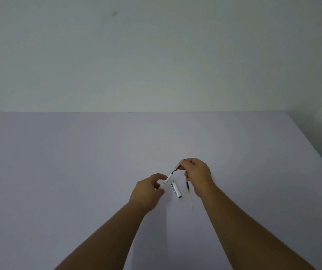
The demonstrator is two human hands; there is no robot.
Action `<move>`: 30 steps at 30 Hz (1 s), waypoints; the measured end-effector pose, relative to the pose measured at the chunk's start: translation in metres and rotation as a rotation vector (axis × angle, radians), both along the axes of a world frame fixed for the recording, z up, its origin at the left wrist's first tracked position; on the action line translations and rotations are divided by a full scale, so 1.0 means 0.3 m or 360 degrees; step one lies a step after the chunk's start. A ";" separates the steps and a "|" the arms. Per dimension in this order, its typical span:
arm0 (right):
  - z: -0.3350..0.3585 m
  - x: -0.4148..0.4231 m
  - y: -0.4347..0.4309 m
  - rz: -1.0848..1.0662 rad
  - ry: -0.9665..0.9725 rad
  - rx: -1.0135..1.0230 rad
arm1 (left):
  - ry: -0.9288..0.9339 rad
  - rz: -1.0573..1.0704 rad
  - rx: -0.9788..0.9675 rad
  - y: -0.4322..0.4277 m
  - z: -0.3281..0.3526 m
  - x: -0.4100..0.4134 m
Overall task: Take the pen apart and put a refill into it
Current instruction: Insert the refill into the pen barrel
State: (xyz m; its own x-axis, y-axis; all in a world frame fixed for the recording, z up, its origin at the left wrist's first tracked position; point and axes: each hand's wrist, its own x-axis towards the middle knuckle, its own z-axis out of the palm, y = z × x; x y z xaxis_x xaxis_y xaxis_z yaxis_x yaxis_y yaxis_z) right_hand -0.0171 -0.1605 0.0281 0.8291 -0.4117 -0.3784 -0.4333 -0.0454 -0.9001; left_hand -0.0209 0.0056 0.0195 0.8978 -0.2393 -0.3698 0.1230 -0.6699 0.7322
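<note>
Two pen parts held above table (78, 172), near its middle: white barrel (166, 181) pinched in left hand (149, 190), grey tip section (178, 167) pinched in right hand (197, 175). Dark thin refill (172, 172) spans gap between them, whole line tilting up to right. White cap (176, 189) lies on table just below, between hands. Second refill (188, 193), dark far end, pale near end, lies right of cap, partly under right hand.
</note>
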 end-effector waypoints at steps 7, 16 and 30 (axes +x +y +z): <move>0.018 -0.044 0.023 0.0231 0.0016 -0.0041 | -0.0042 0.0044 -0.0011 -0.007 0.029 -0.017; 0.082 -0.074 0.005 0.0528 0.0120 -0.0061 | -0.0135 0.0018 0.0133 0.012 0.081 -0.037; 0.117 -0.071 0.010 0.0533 0.0208 -0.0163 | -0.0266 -0.0092 0.0253 -0.013 0.129 -0.048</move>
State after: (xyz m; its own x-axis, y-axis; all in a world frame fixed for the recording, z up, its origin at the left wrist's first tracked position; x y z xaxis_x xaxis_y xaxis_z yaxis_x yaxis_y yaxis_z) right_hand -0.0384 -0.1574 0.0631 0.8716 -0.1670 -0.4609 -0.4902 -0.2909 -0.8216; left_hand -0.0354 0.0018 0.0583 0.9362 -0.2429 -0.2542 -0.0332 -0.7809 0.6238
